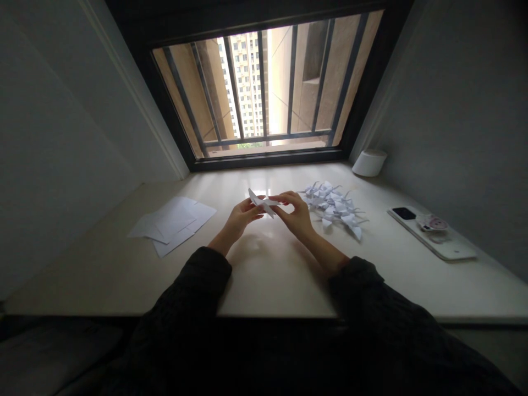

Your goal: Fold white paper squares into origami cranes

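Note:
A small folded white paper figure [261,203] is held above the pale windowsill desk [268,275], between both hands. My left hand [240,218] pinches its left side with fingers closed on the paper. My right hand [295,213] grips its right side, thumb and fingers pressed together on a flap. Both arms wear dark sleeves. Just right of my right hand lies a heap of several finished white paper cranes [336,207].
Loose white paper sheets [173,224] lie at the left. A white phone [433,235] with a round sticker grip lies at the right. A white cylinder [369,163] stands at the back right corner. A barred window [268,91] closes off the far side.

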A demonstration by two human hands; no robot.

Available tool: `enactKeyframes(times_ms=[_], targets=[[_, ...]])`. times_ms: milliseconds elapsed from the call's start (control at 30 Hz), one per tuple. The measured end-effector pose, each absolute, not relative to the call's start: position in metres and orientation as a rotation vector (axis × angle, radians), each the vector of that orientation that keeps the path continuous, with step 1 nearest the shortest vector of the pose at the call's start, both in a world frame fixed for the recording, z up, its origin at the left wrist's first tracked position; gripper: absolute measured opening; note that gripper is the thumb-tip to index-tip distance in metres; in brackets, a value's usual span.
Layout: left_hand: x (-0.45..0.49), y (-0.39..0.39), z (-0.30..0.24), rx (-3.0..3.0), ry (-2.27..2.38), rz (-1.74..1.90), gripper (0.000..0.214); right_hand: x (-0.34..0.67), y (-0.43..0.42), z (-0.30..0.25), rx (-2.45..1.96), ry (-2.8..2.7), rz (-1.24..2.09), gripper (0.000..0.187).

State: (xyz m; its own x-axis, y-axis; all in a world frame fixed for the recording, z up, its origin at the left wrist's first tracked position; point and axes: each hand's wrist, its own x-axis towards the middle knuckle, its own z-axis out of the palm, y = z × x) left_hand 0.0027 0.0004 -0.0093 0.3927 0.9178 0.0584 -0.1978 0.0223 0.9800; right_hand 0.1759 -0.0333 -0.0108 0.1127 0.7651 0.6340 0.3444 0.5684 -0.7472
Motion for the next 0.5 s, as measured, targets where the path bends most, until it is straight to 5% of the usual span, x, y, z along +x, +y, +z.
enactKeyframes(times_ms=[200,500], targets=[[0.0055,-0.0025,-0.0149,1.287,0.701,0.897,0.045,0.1776,-0.0398,-0.0082,-1.034,-1.626,0.078,0.018],[0.0049,-0.0058,-0.0093,1.368,0.706,0.848,0.044,0.1799,-0.0372,-0.0123,-0.964,-1.724,0.023,0.022]])
